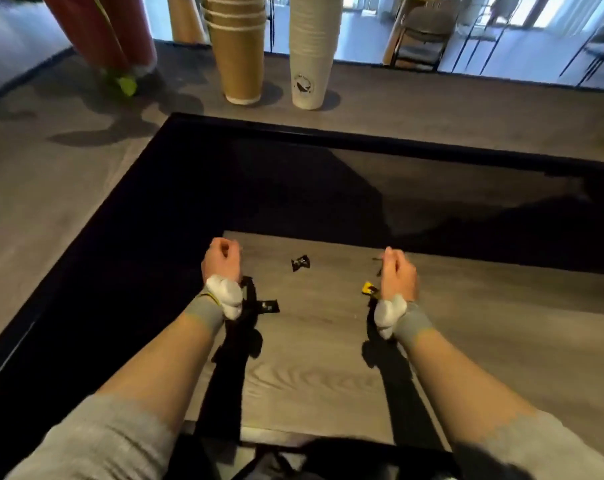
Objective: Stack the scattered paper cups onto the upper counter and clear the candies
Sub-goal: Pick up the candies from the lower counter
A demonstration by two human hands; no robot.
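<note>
On the lower desk (pixel 328 358), the person's two hands hang just above the wood-grain surface, both curled into loose fists. Left hand (pixel 221 259) is closed with nothing visible in it; right hand (pixel 397 273) is also curled, with something dark poking out near the fingertips, though I cannot tell whether it is gripped. Both wrists wear grey bands with white padding. Between the hands lies a black-wrapped candy (pixel 300 263), clear of both. Another black candy (pixel 268 306) lies just beside the left wrist, and a yellow-and-black candy (pixel 368 288) sits close against the right wrist. Up on the raised counter (pixel 432 109) behind, a brown cup stack (pixel 237 53) and a white cup stack (pixel 311 53) stand upright side by side, with a red stack (pixel 103 29) further left
</note>
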